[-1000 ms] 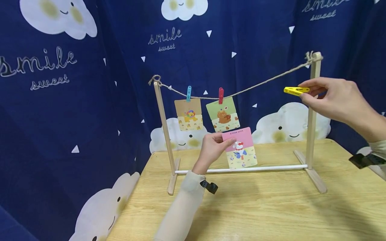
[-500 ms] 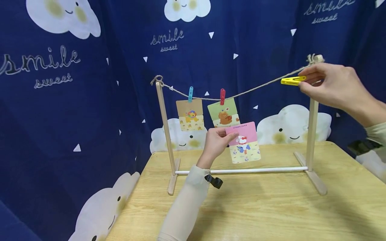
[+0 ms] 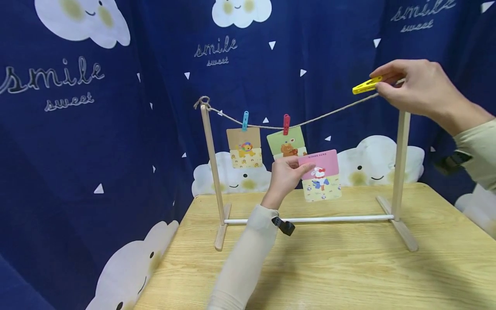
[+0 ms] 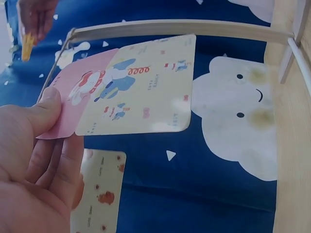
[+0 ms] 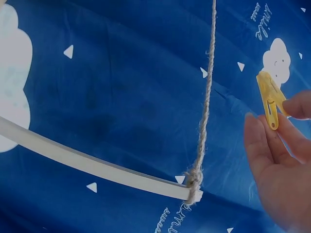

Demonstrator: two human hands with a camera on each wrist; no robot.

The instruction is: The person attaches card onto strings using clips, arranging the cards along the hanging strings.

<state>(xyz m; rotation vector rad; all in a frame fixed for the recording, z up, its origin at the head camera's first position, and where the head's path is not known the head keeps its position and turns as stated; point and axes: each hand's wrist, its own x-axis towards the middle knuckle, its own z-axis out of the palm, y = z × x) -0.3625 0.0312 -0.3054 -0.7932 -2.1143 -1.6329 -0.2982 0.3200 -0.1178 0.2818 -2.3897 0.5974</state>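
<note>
My left hand [image 3: 286,177] pinches the left edge of a pink and yellow card [image 3: 320,181] with a white rabbit on it, thumb in front and fingers behind. Held up below the rope [image 3: 329,113], the card overlaps the corner of a green bear card [image 3: 280,140] in the head view. Higher at the right, my right hand [image 3: 420,88] pinches a yellow clothespin [image 5: 271,99] by its handle end, the tip pointing left. In the head view that hand covers the rope's right end and the top of the right post.
A blue clothespin [image 3: 245,121] holds a brown lion card [image 3: 245,148] on the rope, and a red clothespin [image 3: 286,125] holds the bear card. Wooden posts [image 3: 401,163] and a white crossbar [image 3: 348,218] form the stand on the table [image 3: 329,267]. A blue curtain [image 3: 162,56] hangs behind.
My left hand has raised the rabbit card and shifted it right. My right hand has risen with the yellow clothespin, which now tilts with its tip lower. The hung cards stay put.
</note>
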